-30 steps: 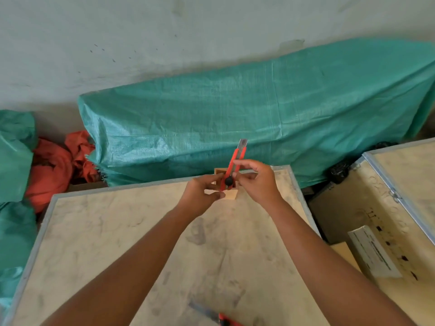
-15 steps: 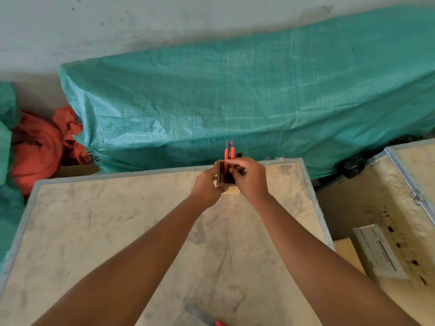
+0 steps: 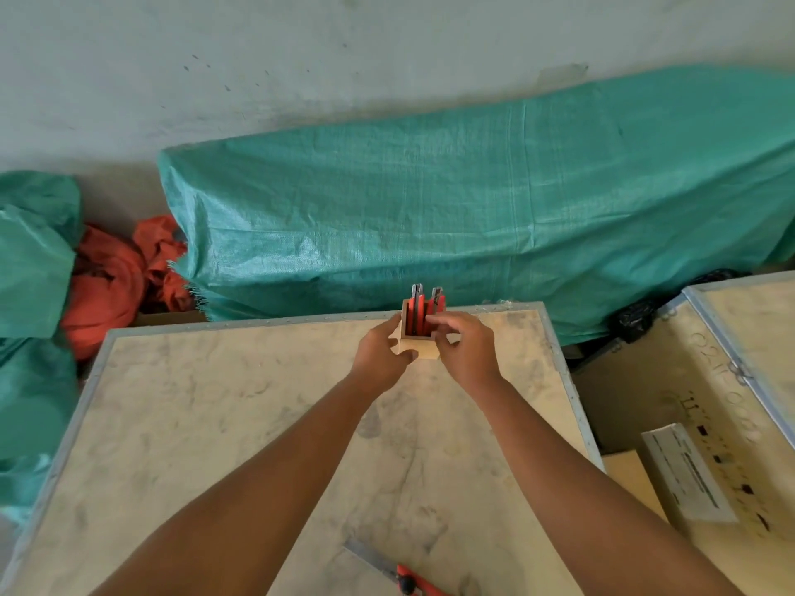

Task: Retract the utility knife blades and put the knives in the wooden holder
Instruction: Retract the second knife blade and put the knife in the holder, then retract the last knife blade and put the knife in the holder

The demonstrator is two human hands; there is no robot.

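A small wooden holder (image 3: 420,351) stands near the far edge of the plywood table (image 3: 223,423). Two red utility knives stand upright in it, one on the left (image 3: 416,312) and one on the right (image 3: 436,306). My left hand (image 3: 380,357) grips the holder's left side. My right hand (image 3: 466,350) pinches the right knife at the holder's rim with its fingertips. A third red knife (image 3: 411,586) lies at the table's near edge with its grey blade (image 3: 371,559) extended.
A green tarp (image 3: 473,217) covers a bulk behind the table, with orange cloth (image 3: 112,286) at its left. A wooden crate (image 3: 731,380) stands to the right, and a white box (image 3: 684,475) lies in it. The table has metal-trimmed edges.
My right hand has lowered the red knife from above the holder down into it, beside the other knife. My left hand moved onto the holder's side. The camera tilted slightly.
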